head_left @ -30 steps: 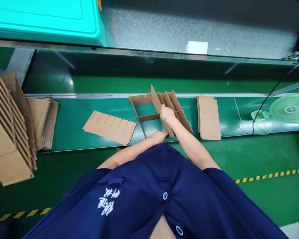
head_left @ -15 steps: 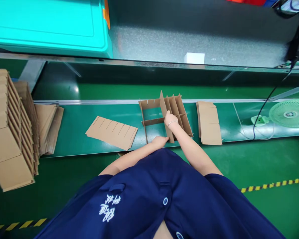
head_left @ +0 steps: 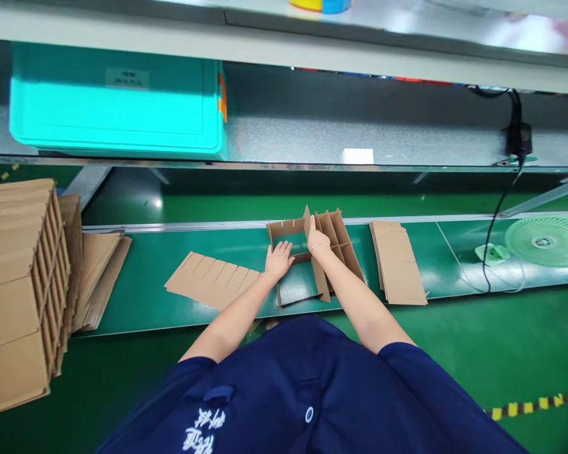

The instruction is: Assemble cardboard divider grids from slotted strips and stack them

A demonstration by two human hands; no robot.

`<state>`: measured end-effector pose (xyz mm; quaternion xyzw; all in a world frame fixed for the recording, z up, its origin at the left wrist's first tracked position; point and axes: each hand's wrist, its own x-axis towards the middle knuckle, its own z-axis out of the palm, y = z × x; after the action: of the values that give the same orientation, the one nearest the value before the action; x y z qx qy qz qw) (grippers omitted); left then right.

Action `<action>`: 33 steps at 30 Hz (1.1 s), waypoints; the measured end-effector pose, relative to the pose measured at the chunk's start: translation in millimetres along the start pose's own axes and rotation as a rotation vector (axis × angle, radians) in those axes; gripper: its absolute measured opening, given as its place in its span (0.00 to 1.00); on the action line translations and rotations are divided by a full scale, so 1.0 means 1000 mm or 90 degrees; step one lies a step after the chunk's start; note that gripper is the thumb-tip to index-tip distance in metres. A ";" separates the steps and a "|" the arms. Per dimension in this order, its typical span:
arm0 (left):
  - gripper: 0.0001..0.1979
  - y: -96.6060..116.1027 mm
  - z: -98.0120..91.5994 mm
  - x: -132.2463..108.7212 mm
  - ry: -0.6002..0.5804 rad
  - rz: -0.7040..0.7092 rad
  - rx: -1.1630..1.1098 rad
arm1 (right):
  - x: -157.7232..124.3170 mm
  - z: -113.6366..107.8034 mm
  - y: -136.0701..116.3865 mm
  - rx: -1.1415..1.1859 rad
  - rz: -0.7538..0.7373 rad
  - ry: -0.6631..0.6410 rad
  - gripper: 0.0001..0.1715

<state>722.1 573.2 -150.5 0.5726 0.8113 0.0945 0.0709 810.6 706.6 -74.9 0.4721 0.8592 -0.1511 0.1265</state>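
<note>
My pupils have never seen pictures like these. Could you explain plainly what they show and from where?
There is no machine here, just a person's bare left hand and right hand. Every picture comes from one camera worn on the head, looking forward and down. On the green bench stands a cardboard grid. The right hand is at a panel in it; whether it grips is hard to tell. The left hand, fingers spread, is over the grid's left part. Slotted cardboard sheets lie to the left, another cardboard stack to the right, then a green fan.

Nothing legible: shirt characters (head_left: 211,419), bin label (head_left: 127,79) (blurred).
</note>
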 end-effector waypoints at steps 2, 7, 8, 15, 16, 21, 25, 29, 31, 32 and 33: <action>0.25 -0.002 0.007 0.002 -0.007 0.014 -0.001 | 0.007 0.001 0.002 0.002 0.012 -0.013 0.48; 0.24 0.003 0.014 0.002 0.001 0.010 0.017 | 0.011 0.000 0.009 -0.020 0.012 -0.037 0.55; 0.24 0.003 0.014 0.002 0.000 0.006 0.021 | 0.010 0.000 0.010 -0.025 0.010 -0.045 0.56; 0.25 0.002 0.006 0.004 0.030 0.023 -0.011 | 0.001 0.004 0.017 -0.050 0.000 -0.057 0.55; 0.24 0.003 0.003 0.010 0.042 0.025 -0.016 | -0.001 0.004 0.017 -0.059 -0.006 -0.064 0.54; 0.20 0.009 -0.010 0.067 0.069 0.033 -0.014 | -0.017 0.010 0.011 -0.080 -0.049 -0.079 0.47; 0.13 0.006 -0.006 0.100 -0.012 0.013 -0.021 | -0.027 0.013 0.011 -0.084 -0.055 -0.096 0.46; 0.14 -0.001 0.003 0.107 -0.014 0.007 -0.022 | -0.024 0.016 0.014 -0.094 -0.043 -0.096 0.47; 0.14 -0.002 0.006 0.106 -0.009 0.013 -0.016 | -0.019 0.018 0.013 -0.090 -0.044 -0.109 0.47; 0.14 -0.002 0.006 0.106 -0.008 0.015 -0.014 | -0.016 0.019 0.011 -0.086 -0.041 -0.119 0.47; 0.14 -0.002 0.005 0.106 -0.010 0.015 -0.014 | -0.013 0.021 0.010 -0.083 -0.034 -0.130 0.47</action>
<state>685.6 672.6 -157.1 0.5820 0.8028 0.0996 0.0827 826.9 693.9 -90.6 0.4217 0.8624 -0.1453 0.2395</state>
